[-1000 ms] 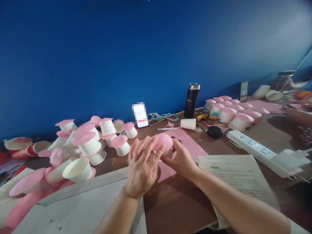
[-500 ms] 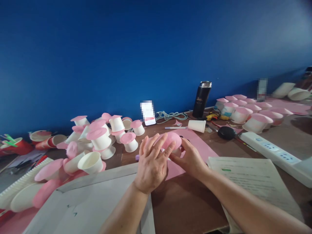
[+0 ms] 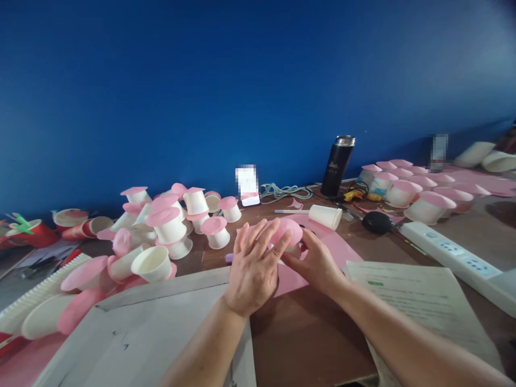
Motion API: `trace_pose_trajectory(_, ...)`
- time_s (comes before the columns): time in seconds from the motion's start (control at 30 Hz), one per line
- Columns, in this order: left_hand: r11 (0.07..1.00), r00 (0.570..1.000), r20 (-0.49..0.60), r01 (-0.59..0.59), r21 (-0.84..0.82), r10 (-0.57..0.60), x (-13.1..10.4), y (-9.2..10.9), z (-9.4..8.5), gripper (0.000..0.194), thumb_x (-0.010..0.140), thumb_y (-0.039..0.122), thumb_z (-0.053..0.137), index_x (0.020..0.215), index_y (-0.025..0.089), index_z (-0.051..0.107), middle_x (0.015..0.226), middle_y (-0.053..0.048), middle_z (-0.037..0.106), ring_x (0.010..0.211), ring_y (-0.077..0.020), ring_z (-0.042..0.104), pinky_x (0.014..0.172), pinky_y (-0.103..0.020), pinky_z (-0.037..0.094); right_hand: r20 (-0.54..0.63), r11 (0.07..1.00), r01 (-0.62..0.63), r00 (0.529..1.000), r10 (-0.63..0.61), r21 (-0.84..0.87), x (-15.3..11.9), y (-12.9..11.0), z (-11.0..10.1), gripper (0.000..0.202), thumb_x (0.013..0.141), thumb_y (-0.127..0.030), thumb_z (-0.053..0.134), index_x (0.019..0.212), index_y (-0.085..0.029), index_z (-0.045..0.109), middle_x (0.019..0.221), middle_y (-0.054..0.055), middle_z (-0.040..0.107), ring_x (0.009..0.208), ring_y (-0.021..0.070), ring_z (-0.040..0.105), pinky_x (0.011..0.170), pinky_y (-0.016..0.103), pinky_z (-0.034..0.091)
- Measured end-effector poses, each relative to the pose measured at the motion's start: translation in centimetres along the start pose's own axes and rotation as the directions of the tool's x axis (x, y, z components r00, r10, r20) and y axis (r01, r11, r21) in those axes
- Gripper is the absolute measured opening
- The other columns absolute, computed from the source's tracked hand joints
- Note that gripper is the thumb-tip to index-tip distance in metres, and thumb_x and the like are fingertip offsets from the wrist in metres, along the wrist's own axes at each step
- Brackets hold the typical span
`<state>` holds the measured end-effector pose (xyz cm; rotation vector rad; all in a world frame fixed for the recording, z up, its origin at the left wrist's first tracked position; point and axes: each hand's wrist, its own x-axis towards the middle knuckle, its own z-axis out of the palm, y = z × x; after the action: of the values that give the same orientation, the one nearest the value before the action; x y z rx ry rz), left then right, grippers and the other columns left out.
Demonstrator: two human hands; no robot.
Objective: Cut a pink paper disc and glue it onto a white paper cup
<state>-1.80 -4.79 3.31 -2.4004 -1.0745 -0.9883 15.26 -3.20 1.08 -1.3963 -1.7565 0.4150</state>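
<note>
Blue wall (image 3: pixel 201 97), brown table (image 3: pixel 294 344), and a pink-topped cup (image 3: pixel 292 226) between two hands

Head view: the cup is at the middle of the table, above a pink sheet (image 3: pixel 341 244). Its round pink top faces mostly upward, a little tilted; the body is largely hidden, so its long axis looks near upright but cannot be told exactly. The left hand (image 3: pixel 253 269) lies over the top with fingers stretched out, not wrapped round anything. The right hand (image 3: pixel 318 260) grips the cup's side between thumb and fingers.

Just beyond, a white cup (image 3: pixel 324 217) lies on its side, long axis across the table. To the left, an open cup (image 3: pixel 151 263) turns its mouth up, showing a pale inside, near a jumble of pink-capped cups (image 3: pixel 164 228). At far left, a red cup (image 3: pixel 42 232) holds green strips (image 3: pixel 21 223). What the black flask (image 3: pixel 337 166) contains cannot be seen.
</note>
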Motion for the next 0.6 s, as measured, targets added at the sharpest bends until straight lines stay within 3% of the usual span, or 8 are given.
trace_pose_trajectory(0.2,1.0,1.0,0.023,0.007,-0.009,-0.006,-0.08,-0.05,0.18,0.064,0.082,0.004,0.047,0.141,0.029,0.039,0.148,-0.005,0.039,0.139,-0.026,0.029,0.112,-0.056,0.022,0.001,1.0,-0.009,1.0,0.009,-0.029,0.05,0.18,0.1,0.031,0.074,-0.046,0.065,0.085,-0.021,0.052,0.076,0.001,0.059,0.063,0.0154,0.053,0.057,0.029,0.042)
trace_pose_trajectory(0.6,1.0,0.999,0.048,0.006,-0.009,-0.005,-0.06,-0.04,0.2,0.067,0.081,0.002,0.046,0.141,0.03,0.037,0.149,-0.004,0.038,0.139,-0.0266,0.028,0.112,-0.057,0.02,0.019,0.999,-0.044,0.999,0.044,-0.011,0.22,0.32,0.08,0.031,0.073,-0.046,0.066,0.087,-0.021,0.054,0.077,0.0,0.061,0.063,0.0153,0.054,0.058,0.028,0.042)
